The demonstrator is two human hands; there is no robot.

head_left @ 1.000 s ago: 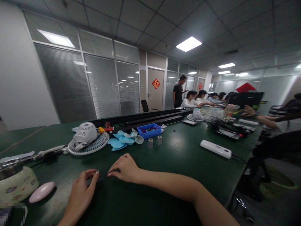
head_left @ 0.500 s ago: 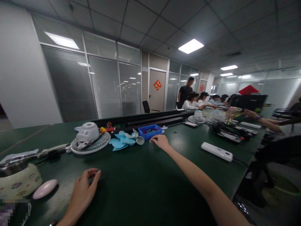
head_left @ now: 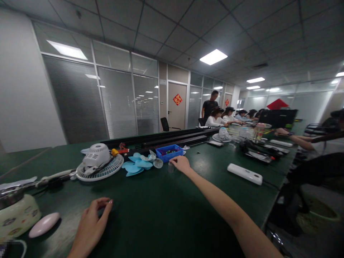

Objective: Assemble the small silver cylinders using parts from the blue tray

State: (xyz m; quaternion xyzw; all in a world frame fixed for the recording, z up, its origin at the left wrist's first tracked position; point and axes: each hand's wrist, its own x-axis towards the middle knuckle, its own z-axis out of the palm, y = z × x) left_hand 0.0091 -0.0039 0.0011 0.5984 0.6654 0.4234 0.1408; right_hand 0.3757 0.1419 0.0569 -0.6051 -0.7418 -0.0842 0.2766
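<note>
While the left hand [head_left: 92, 220] is loosely curled, its grip open, over the smooth green tabletop [head_left: 150, 215], the right hand [head_left: 181, 165] has its fingertips at the top of a small grey cylinder [head_left: 171, 168] before a rectangular blue plastic tray [head_left: 167, 157], whether gripping it impossible to tell.

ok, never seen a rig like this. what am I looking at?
No robot here: it's a person's two bare hands, seen from one head-worn camera looking forward and down. On the dark green tabletop lie a round white plastic fan head, light-blue plastic fan blades, a blue rectangular plastic tray and a pink oval object. The right hand has its fingertips at a small grey cylinder; how firmly isn't clear. The left hand, loosely curled, shows nothing held.
</note>
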